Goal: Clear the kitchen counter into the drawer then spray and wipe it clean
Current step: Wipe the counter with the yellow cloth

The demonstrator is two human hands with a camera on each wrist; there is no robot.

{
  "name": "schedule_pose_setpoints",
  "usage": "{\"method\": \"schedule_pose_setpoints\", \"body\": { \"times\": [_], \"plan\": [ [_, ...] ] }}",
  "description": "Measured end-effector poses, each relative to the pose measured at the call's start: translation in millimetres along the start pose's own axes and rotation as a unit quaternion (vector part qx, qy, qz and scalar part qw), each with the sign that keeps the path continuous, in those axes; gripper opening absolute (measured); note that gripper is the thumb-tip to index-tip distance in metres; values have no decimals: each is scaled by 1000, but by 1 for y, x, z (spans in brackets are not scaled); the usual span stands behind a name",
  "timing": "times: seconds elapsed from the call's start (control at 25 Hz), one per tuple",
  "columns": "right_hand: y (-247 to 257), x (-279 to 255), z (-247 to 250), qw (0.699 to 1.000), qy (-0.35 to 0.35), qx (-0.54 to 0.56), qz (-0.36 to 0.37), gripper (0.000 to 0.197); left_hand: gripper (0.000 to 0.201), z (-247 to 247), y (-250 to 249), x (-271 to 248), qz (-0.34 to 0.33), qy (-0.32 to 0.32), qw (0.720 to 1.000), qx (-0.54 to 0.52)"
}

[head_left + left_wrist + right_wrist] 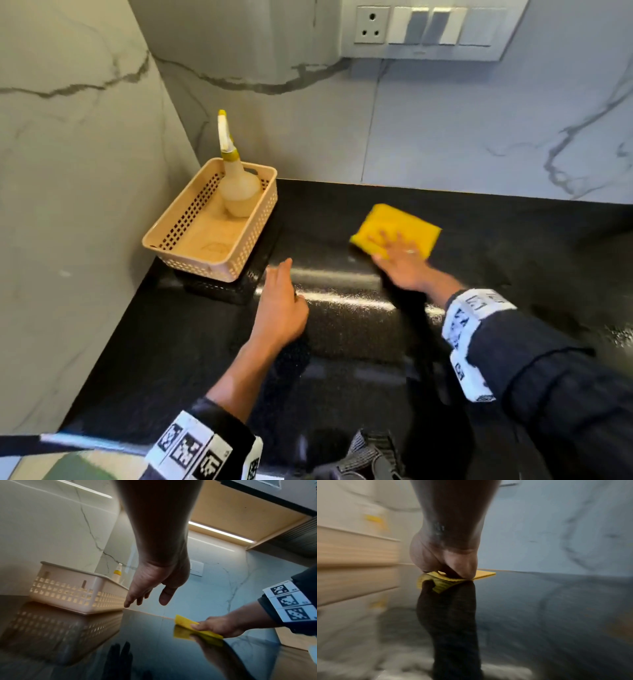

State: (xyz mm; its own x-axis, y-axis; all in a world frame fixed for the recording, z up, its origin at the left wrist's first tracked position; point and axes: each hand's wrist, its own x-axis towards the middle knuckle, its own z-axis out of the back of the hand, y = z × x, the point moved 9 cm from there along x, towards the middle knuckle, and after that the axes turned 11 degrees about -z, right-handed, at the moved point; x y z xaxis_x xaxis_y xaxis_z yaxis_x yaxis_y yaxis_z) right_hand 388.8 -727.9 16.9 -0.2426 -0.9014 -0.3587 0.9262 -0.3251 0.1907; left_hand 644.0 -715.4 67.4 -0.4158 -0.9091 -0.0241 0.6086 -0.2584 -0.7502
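A folded yellow cloth (399, 226) (187, 624) (485, 574) lies flat on the glossy black counter (342, 329). My right hand (399, 255) (219, 627) (447, 563) presses down on its near edge with spread, straight fingers; the right wrist view is blurred. My left hand (281, 294) (147, 595) hovers just above the counter with relaxed fingers, holding nothing, beside the basket. A pale spray bottle (236, 178) (117, 573) with a yellow collar stands upright in the beige perforated basket (246, 253) (77, 595) at the counter's back left corner.
Marble walls (85, 171) close the counter on the left and at the back. A socket and switch panel (428, 27) sits high on the back wall. Dark counter stretches to the right of the cloth. An under-cabinet light strip (221, 532) glows overhead.
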Motion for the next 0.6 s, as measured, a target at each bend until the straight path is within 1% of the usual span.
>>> {"method": "schedule_pose_setpoints", "body": {
  "times": [0.04, 0.08, 0.12, 0.16, 0.2, 0.24, 0.28, 0.32, 0.36, 0.4, 0.44, 0.48, 0.52, 0.6],
  "plan": [
    [-42, -2, 7, 996, -17, 29, -85, 53, 67, -5, 2, -3, 11, 5, 1000, 7],
    [-70, -10, 7, 987, -20, 57, -151, 53, 68, -10, 7, -5, 23, 8, 1000, 18],
    [-79, -20, 2, 979, -16, 70, -191, 54, 68, -15, 12, -5, 35, 11, 999, 30],
    [-69, -28, -6, 977, -11, 64, -204, 55, 67, -19, 15, -4, 41, 9, 998, 38],
    [-46, -35, -17, 980, -3, 51, -193, 56, 66, -22, 14, -3, 39, -1, 999, 38],
    [-14, -45, -27, 987, 3, 29, -156, 56, 64, -26, 11, 0, 26, -17, 999, 30],
    [20, -58, -40, 995, 10, 3, -97, 57, 63, -29, 5, 4, 10, -32, 999, 17],
    [58, -78, -55, 999, 29, -25, -16, 57, 62, -32, -2, 7, -4, -45, 999, 5],
    [89, -105, -70, 995, 55, -51, 73, 56, 62, -34, -7, 8, -16, -55, 998, 6],
    [107, -134, -81, 984, 75, -65, 150, 53, 62, -39, -13, 12, -25, -55, 998, 21],
    [108, -160, -89, 972, 96, -69, 204, 51, 60, -46, -15, 15, -19, -48, 998, 47],
    [95, -179, -92, 964, 112, -72, 228, 50, 58, -54, -21, 13, -9, -37, 996, 77],
    [71, -189, -89, 963, 113, -71, 235, 50, 57, -61, -28, 13, -3, -29, 995, 98],
    [8, -188, -77, 971, 100, -63, 210, 50, 56, -80, -45, 17, -5, -2, 992, 130]
  ]
}}
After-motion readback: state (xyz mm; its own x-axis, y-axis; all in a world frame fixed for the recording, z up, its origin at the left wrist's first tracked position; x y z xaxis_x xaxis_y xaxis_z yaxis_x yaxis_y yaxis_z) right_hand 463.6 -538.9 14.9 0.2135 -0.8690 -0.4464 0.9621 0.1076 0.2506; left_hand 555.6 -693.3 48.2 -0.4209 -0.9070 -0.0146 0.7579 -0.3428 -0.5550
